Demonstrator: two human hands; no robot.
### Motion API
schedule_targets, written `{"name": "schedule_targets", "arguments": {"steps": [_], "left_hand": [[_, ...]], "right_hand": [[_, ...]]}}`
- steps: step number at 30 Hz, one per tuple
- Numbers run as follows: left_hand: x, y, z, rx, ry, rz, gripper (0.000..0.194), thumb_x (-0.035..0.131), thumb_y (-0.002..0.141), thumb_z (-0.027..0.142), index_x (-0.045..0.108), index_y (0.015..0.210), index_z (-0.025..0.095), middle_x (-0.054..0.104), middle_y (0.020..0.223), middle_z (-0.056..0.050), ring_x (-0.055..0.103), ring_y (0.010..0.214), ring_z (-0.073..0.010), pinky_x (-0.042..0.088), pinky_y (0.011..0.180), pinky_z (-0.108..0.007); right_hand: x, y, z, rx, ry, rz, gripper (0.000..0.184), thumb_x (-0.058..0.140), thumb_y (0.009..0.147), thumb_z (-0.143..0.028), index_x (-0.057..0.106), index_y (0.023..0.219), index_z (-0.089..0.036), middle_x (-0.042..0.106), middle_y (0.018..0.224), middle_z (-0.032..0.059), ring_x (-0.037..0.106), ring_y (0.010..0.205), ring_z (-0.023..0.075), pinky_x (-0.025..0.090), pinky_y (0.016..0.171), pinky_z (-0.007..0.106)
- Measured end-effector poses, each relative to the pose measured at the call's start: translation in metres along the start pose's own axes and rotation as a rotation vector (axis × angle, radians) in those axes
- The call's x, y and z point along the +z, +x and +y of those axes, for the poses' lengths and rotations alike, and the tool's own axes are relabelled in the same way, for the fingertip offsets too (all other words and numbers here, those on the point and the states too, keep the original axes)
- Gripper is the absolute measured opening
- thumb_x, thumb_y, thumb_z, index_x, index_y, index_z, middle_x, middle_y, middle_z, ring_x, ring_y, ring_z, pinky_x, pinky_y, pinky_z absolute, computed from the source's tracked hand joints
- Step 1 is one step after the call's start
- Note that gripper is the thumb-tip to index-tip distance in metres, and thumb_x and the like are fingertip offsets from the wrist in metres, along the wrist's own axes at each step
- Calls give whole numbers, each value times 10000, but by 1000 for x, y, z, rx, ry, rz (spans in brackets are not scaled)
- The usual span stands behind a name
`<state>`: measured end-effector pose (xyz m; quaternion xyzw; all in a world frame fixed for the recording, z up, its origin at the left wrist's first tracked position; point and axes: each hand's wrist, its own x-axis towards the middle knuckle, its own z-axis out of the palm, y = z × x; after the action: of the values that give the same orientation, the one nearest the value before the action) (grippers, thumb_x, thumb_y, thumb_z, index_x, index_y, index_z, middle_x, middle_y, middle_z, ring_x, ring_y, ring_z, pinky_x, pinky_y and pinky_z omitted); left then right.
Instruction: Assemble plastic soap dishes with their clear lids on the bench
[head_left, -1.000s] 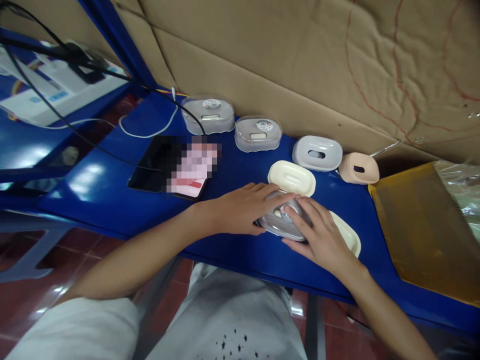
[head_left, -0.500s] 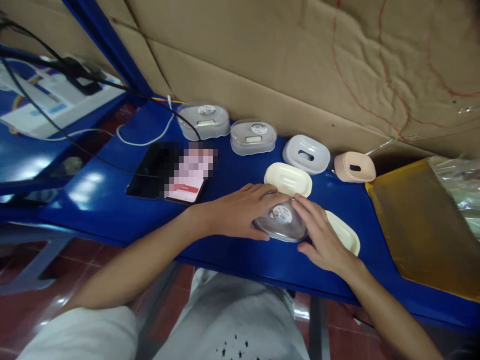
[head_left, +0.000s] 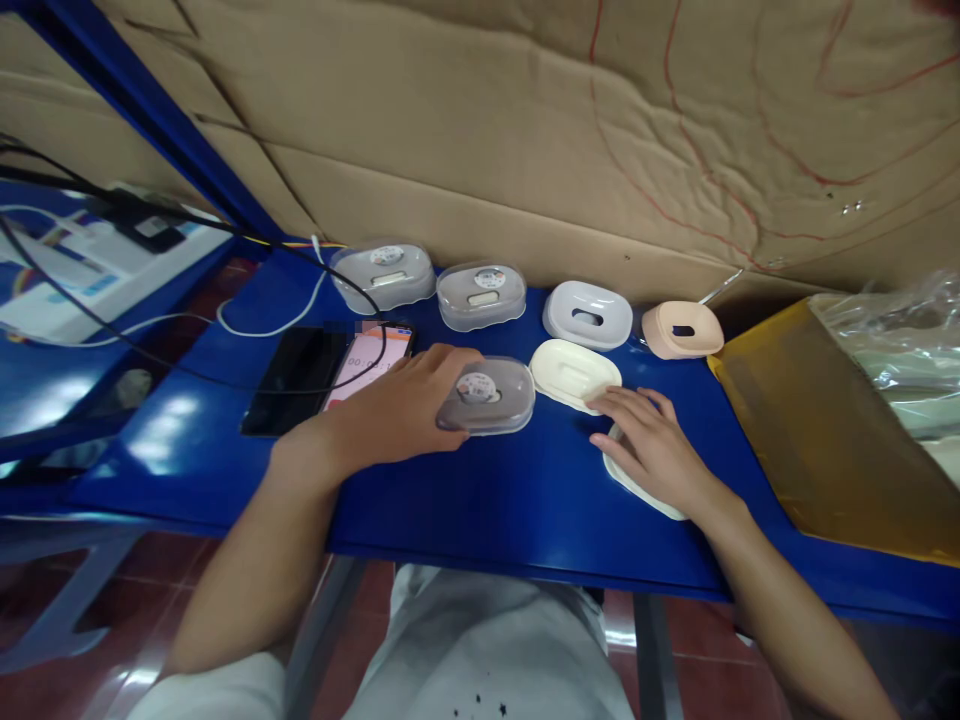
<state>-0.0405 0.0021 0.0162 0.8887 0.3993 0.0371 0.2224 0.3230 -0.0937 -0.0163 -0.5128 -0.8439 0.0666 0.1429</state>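
My left hand (head_left: 409, 405) grips the left end of a soap box (head_left: 504, 398), an oval with a clear lid and a round white label. Its thumb lies along the near side and its fingers pass over the far side. My right hand (head_left: 656, 445) has its fingers apart and holds nothing. It lies over a cream oval tray (head_left: 637, 490), partly covering it. The right fingertips reach the near edge of another cream oval tray (head_left: 574, 375); whether they touch it I cannot tell.
Two clear-lidded boxes (head_left: 384, 278), a white slotted holder (head_left: 587, 315) and a peach slotted holder (head_left: 682, 330) line the cardboard wall (head_left: 480, 130). A phone (head_left: 375, 360) and a dark panel (head_left: 292, 380) lie left under a black cable. A yellow-brown package (head_left: 832, 440) stands right.
My left hand has moved the lidded soap box leftward, away from between both hands. My right hand has let go of it and sits over the near cream tray. The view has shifted slightly.
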Motion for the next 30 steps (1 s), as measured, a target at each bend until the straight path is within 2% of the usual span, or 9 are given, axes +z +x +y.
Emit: {"name": "schedule_targets", "arguments": {"steps": [4, 9, 11, 14, 16, 20, 24, 27, 30], "left_hand": [[5, 7, -5, -67, 115, 97, 781, 700, 898, 395, 378, 1571, 162, 530, 1513, -219, 565, 1409, -435, 497, 1143, -573], [12, 17, -3, -137, 300, 274, 754, 672, 957, 353, 392, 1619, 126, 412, 1662, -277, 414, 1566, -483, 400, 1239, -646], [14, 20, 1, -112, 349, 343, 697, 655, 985, 306, 426, 1615, 114, 351, 1713, -289, 356, 1604, -490, 364, 1260, -663], [18, 24, 15, 33, 335, 411, 612, 624, 1016, 237, 484, 1599, 114, 351, 1729, -273, 343, 1619, -469, 323, 1291, -663], [26, 27, 28, 179, 284, 409, 570, 610, 1037, 226, 513, 1594, 154, 399, 1718, -235, 383, 1607, -431, 332, 1299, -635], [53, 32, 46, 390, 217, 291, 589, 604, 1073, 269, 463, 1637, 176, 392, 1728, -232, 431, 1582, -404, 415, 1264, -580], [67, 36, 44, 438, 211, 227, 513, 626, 1078, 296, 533, 1558, 139, 531, 1607, -232, 488, 1531, -396, 459, 1227, -566], [62, 37, 39, 429, 211, 224, 286, 619, 1083, 291, 680, 1331, 162, 679, 1364, -163, 627, 1356, -351, 531, 1139, -524], [55, 37, 38, 408, 213, 252, 197, 652, 1067, 306, 712, 1204, 177, 689, 1265, -133, 689, 1207, -316, 571, 1066, -492]], "right_hand": [[-4, -1, 6, 24, 77, 19, 269, 569, 1111, -410, 654, 1301, -239, 745, 1384, 134, 656, 1372, 330, 484, 1170, 581], [2, -2, 6, 18, 165, 33, 245, 594, 1098, -389, 647, 1302, -263, 719, 1418, 131, 634, 1410, 332, 513, 1182, 589], [4, -4, 5, -3, 169, 23, 279, 596, 1098, -388, 633, 1348, -269, 684, 1464, 136, 612, 1436, 324, 511, 1197, 575], [4, -6, 5, -56, 157, 42, 317, 609, 1095, -378, 624, 1393, -271, 631, 1517, 141, 572, 1479, 312, 500, 1213, 542], [0, -6, 6, -71, 114, 82, 321, 616, 1092, -369, 634, 1395, -265, 625, 1520, 147, 560, 1487, 326, 492, 1207, 548], [-11, -8, 15, -17, -20, 133, 316, 578, 1110, -374, 651, 1382, -232, 682, 1454, 159, 639, 1378, 348, 503, 1138, 571], [-19, -11, 24, 68, -77, 91, 354, 524, 1131, -405, 628, 1423, -233, 704, 1437, 152, 667, 1341, 345, 513, 1085, 559], [-19, -15, 27, 102, -84, 81, 373, 507, 1135, -414, 618, 1446, -241, 707, 1437, 148, 658, 1359, 344, 511, 1087, 552], [-18, -14, 27, 100, -69, 94, 396, 502, 1132, -424, 604, 1476, -255, 677, 1493, 145, 628, 1404, 340, 503, 1114, 550]]}}
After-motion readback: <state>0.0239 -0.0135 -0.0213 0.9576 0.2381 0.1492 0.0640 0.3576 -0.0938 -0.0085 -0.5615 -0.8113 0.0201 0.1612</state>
